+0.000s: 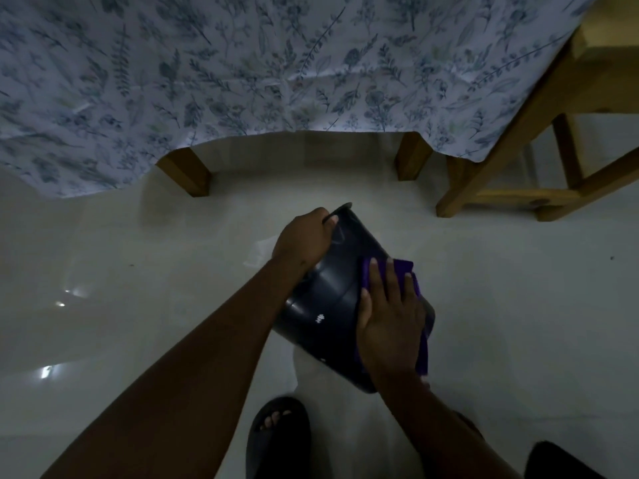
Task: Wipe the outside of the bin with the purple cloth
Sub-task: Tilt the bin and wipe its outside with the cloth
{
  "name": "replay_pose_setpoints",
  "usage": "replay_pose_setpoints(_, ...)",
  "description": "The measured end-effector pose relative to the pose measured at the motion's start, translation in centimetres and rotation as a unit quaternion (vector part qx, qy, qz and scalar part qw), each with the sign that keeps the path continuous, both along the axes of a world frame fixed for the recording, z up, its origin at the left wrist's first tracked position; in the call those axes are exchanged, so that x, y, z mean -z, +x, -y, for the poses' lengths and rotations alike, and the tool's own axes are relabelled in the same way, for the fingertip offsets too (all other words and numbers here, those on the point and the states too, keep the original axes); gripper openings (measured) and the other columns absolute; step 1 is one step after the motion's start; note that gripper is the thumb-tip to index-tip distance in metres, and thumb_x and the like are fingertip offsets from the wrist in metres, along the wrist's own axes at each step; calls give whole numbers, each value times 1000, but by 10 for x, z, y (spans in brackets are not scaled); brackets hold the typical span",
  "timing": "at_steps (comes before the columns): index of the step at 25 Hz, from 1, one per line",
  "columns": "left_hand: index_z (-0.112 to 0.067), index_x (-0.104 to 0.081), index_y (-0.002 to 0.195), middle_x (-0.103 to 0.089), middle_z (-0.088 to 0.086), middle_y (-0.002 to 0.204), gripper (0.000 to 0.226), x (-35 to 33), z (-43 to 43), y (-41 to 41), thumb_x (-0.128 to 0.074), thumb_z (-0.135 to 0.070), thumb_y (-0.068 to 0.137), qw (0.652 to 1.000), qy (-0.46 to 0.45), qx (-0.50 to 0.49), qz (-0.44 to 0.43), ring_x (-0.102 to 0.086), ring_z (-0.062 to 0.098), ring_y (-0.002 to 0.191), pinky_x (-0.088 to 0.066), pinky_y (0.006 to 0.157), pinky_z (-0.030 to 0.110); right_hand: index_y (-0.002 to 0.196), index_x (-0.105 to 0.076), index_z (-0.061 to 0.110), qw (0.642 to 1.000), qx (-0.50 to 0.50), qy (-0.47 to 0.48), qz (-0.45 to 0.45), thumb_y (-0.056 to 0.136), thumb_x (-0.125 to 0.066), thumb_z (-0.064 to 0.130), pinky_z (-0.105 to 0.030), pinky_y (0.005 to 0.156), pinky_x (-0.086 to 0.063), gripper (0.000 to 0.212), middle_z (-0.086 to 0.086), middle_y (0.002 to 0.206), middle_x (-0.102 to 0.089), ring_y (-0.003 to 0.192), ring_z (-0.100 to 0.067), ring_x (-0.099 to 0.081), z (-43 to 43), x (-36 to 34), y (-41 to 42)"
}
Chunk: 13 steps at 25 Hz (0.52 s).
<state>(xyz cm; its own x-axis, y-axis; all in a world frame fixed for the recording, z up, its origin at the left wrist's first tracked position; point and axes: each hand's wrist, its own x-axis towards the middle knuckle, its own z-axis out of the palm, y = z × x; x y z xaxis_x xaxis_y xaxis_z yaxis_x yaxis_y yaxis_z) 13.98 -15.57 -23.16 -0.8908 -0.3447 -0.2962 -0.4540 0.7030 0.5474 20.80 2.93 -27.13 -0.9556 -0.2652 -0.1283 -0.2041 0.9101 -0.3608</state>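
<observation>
A dark round bin (332,299) is held tilted above the pale floor, its rim pointing away from me toward the table. My left hand (304,242) grips the bin at its far rim. My right hand (390,316) lies flat on the purple cloth (411,274), pressing it against the bin's right outer wall. The cloth shows above my fingers and hangs down past my wrist on the right. A small white mark sits on the bin's near side.
A table under a floral cloth (242,70) stands ahead, with wooden legs (188,172) close beyond the bin. A wooden chair frame (511,174) is at the right. My sandalled foot (276,433) rests on the glossy tiled floor (138,271) below the bin.
</observation>
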Motion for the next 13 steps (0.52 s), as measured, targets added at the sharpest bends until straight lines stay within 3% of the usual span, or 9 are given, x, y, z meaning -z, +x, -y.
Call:
replay_pose_setpoints(2, -10, -59, 94, -66, 12, 88, 34, 4, -4, 5, -38, -36, 101, 1000, 5, 15, -15, -61, 28, 82, -42, 67, 32, 148, -29, 30, 1000, -1, -3, 5, 99, -20, 43, -50, 107, -34, 51, -2, 154, -36, 139, -30, -36, 0, 1, -9)
replay_pose_setpoints(5, -11, -60, 93, -67, 11, 88, 35, 4, 4, 13, -37, -36, 101, 999, -12, 17, -29, -61, 28, 80, -46, 69, 34, 130, -47, 29, 987, 27, -91, 133, 100, -17, 42, -47, 97, -44, 44, -6, 134, -57, 115, -29, -56, 12, 2, -79)
replay_pose_setpoints(7, -12, -59, 94, -68, 12, 88, 36, 2, 11, 11, -35, -38, 101, 999, -29, 2, -33, -61, 29, 80, -50, 73, 38, 128, -48, 27, 978, 35, -125, 166, 101, -16, 40, -44, 96, -44, 44, -7, 132, -59, 112, -30, -58, 15, 2, -96)
replay_pose_setpoints(10, -13, -59, 94, -68, 11, 87, 38, 6, 12, 10, -34, -40, 101, 999, -35, -3, -22, -62, 30, 80, -51, 73, 39, 146, -32, 24, 999, -19, -32, 34, 99, -16, 40, -47, 110, -35, 52, -6, 152, -40, 136, -31, -41, 15, -1, -22)
replay_pose_setpoints(13, -11, -59, 95, -67, 12, 89, 37, 9, 5, 16, -35, -38, 101, 1000, -18, 8, -16, -61, 29, 80, -46, 69, 35, 149, -27, 26, 999, -34, -18, -20, 99, -21, 42, -50, 111, -30, 53, -4, 156, -33, 142, -32, -31, 12, -4, 14)
